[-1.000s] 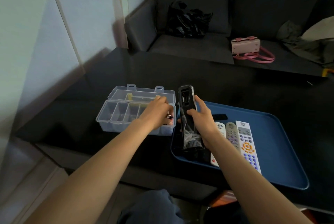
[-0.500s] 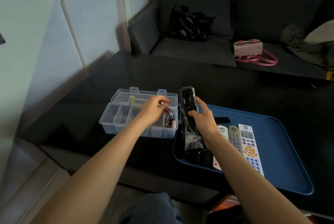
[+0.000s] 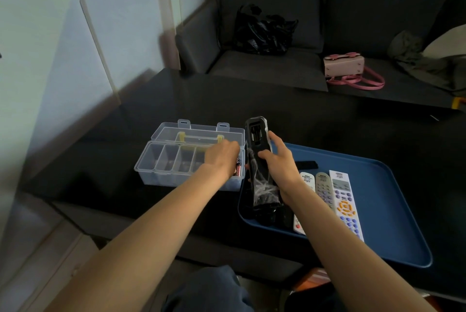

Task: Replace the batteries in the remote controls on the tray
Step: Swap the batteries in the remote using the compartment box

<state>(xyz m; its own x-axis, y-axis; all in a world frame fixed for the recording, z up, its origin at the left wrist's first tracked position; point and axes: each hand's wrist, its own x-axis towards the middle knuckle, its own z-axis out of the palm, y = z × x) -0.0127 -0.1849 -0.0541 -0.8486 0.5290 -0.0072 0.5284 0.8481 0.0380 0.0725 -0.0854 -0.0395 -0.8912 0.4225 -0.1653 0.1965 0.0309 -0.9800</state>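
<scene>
A clear compartment box (image 3: 176, 160) sat open on the dark table (image 3: 277, 110). The left hand (image 3: 222, 158) reached into its right-end cell over batteries (image 3: 238, 169); its grip could not be told. The right hand (image 3: 280, 163) clasped a black remote (image 3: 257, 140) upright, back compartment exposed, above the blue tray (image 3: 390, 211), where three light remotes (image 3: 325, 190) lay side by side.

No text here is sharp enough for you to read. The white remote (image 3: 345, 200) on the blue tray (image 3: 393, 223) carries small dark print along its top edge, and the two remotes beside it (image 3: 308, 179) (image 3: 323, 183) have tiny marks too, all blurred. The batteries (image 3: 238, 168) in the clear box (image 3: 161, 175) show a reddish label, illegible.
</scene>
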